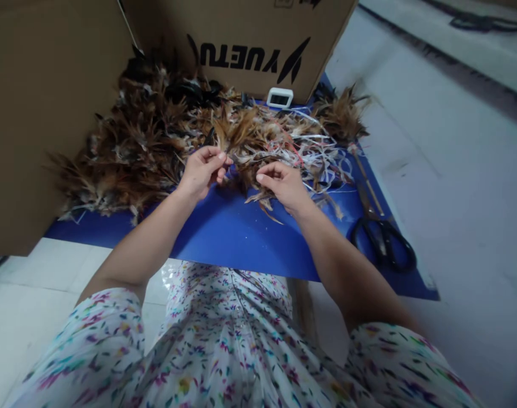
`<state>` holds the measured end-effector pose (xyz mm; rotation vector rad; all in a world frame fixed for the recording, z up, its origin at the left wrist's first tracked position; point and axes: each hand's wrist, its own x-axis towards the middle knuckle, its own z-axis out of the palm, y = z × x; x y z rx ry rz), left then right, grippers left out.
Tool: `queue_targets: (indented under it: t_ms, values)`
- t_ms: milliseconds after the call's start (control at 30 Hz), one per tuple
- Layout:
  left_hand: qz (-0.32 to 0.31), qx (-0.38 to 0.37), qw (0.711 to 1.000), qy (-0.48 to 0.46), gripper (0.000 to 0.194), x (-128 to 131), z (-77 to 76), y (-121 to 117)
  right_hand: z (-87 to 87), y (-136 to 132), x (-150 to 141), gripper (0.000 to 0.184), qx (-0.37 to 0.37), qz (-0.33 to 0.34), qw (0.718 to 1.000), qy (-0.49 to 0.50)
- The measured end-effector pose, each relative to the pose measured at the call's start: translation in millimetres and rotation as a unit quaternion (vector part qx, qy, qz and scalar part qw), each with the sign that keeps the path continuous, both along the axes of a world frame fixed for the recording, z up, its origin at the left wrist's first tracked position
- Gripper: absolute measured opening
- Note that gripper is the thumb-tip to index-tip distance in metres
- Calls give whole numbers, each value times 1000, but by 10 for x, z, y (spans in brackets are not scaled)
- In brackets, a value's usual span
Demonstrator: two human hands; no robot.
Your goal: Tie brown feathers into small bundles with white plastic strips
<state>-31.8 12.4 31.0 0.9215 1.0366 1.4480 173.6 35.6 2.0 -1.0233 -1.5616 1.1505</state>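
Note:
My left hand is closed in a pinch, with a small tuft of brown feathers fanning up from its fingertips. To its right, my right hand has thumb and forefinger pressed together; anything between them is too small to make out. Both hands hover over the near edge of a wide heap of brown and black feathers. Just beyond the right hand lies a tangle of white and red strips. A few loose feathers rest on the blue tabletop under the hands.
Black-handled scissors lie at the right, beside a thin stick. A feather bunch sits at the far right corner. A small white digital display stands before a printed cardboard box. Another cardboard panel rises at left.

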Motion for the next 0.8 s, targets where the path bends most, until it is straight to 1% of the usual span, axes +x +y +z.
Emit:
queue_targets:
  t_ms: [133,200,267,333,367,433,467,533,567,633,667,700,733,767,800]
  values:
    - [122,42,991,41,22,-281,148,91,-46,9,-4,15,20,10,999,-41]
    - [190,55,977,76,15,-461,214,132,-77,22,0,12,32,17,997,-68]
    - [256,60,957,125,9,-674,263,166,-106,37,4,9,45,16,994,-93]
    - [323,59,924,193,11,-907,287,188,-131,46,6,8,56,11,992,-114]
    - [357,56,904,230,12,-1021,288,192,-139,47,6,7,59,10,991,-123]
    - [419,43,853,308,14,-1218,272,186,-145,44,2,7,63,6,988,-143]
    - [437,36,829,348,16,-1294,256,175,-144,40,0,7,65,5,986,-152]
    - [437,-9,800,410,21,-1391,216,140,-136,31,-6,7,69,6,983,-170]
    - [425,-27,794,435,20,-1414,196,121,-131,26,-7,7,71,8,981,-178]
    - [411,-40,772,483,16,-1414,158,94,-122,21,-8,7,81,7,978,-193]
    - [405,-31,757,511,22,-1392,141,92,-120,21,-8,7,87,1,976,-198]
    - [403,-10,741,537,30,-1354,123,101,-118,24,-7,7,94,-10,975,-202]
    - [396,17,729,558,33,-1299,103,120,-117,29,-8,6,100,-24,974,-204]
    - [380,47,726,571,31,-1226,79,146,-117,36,-12,6,106,-39,972,-204]
    - [354,79,736,572,21,-1133,50,177,-116,46,-19,6,111,-53,971,-206]
